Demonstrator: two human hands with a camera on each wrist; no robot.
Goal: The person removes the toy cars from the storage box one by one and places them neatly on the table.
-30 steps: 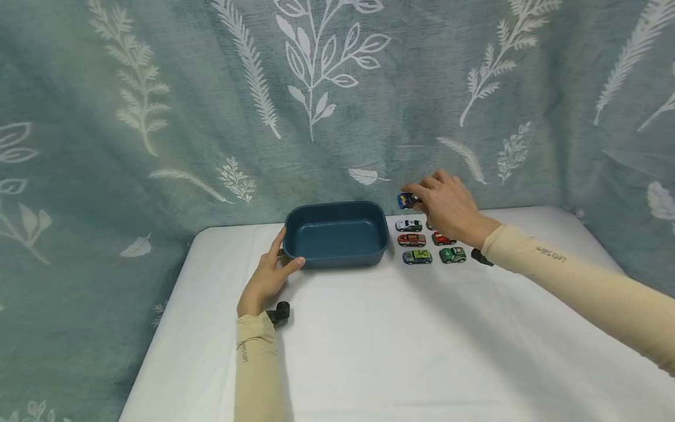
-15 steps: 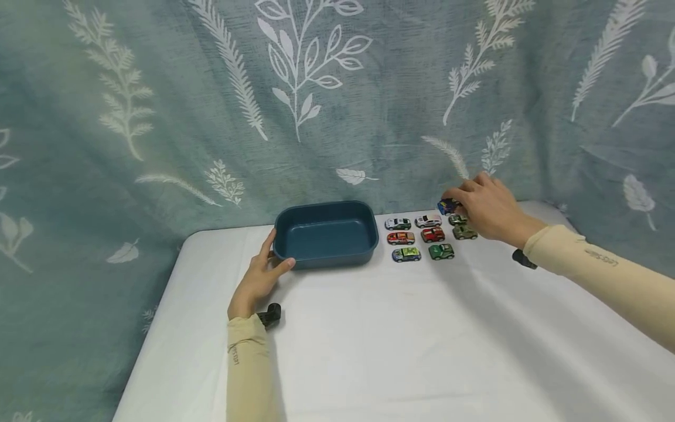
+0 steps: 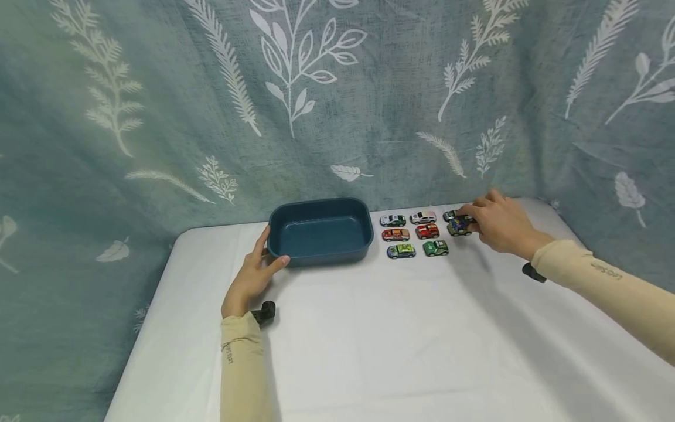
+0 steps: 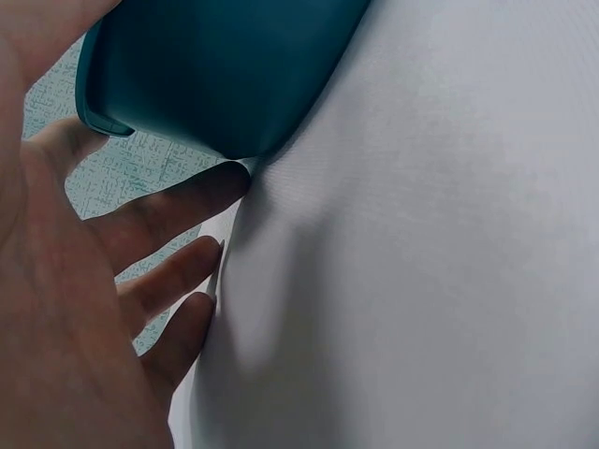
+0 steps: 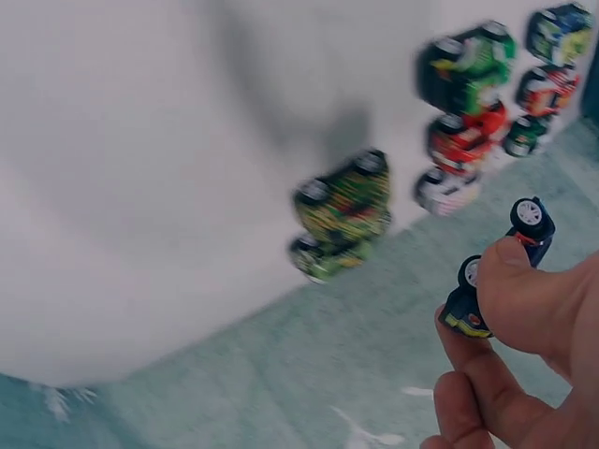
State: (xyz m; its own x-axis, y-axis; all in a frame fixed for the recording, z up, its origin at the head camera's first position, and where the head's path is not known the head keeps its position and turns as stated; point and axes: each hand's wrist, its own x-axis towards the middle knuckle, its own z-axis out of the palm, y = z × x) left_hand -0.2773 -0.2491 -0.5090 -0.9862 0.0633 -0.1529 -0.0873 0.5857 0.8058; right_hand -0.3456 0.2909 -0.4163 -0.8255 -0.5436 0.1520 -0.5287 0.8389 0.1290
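Observation:
My right hand (image 3: 503,225) pinches a dark blue toy car (image 5: 468,297) between thumb and fingers. In the head view this car overlaps an olive-green toy car (image 5: 348,201) at the right end of the group; in the right wrist view a gap shows between them. A dark green toy car (image 3: 450,215) lies just behind the olive one, partly covered. My left hand (image 3: 249,278) rests at the left end of a dark teal rectangular bin (image 3: 329,258), thumb at its front rim. Spread, fairly straight fingers (image 4: 159,220) show in the left wrist view.
Left of my right hand stand a white toy car (image 3: 423,217), a red toy car (image 3: 428,231) and a green toy car (image 3: 435,248). Several more cars, including an orange-red toy car (image 3: 395,234), lie nearer the bin. A leaf-patterned curtain (image 3: 316,129) hangs behind the white table (image 3: 358,334).
My right hand has carried the blue car rightward, away from the bin, then lower toward the olive car. The left hand has stayed at the bin. The head view has shifted slightly.

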